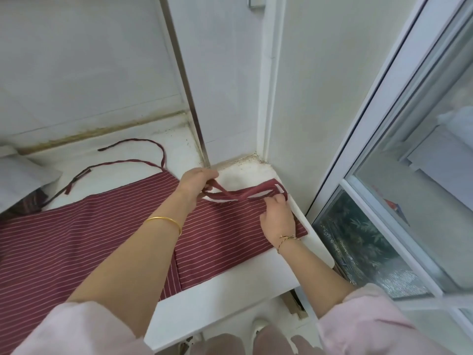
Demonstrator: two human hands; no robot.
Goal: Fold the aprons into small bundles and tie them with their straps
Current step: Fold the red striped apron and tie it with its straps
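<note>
Striped apron (76, 239) is laid flat, unfolded, on the white counter (230, 298). Neck strap (256, 191) is gripped and lifted by the left hand (197, 181). The apron's top corner is pinched by the right hand (277, 219). Risk: if the strap is overpulled, the cloth is skewed toward the counter edge.

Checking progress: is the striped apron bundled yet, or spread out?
Spread out, not bundled: the apron lies flat across the counter, ties loose; the left hand grips its strap loop.
</note>
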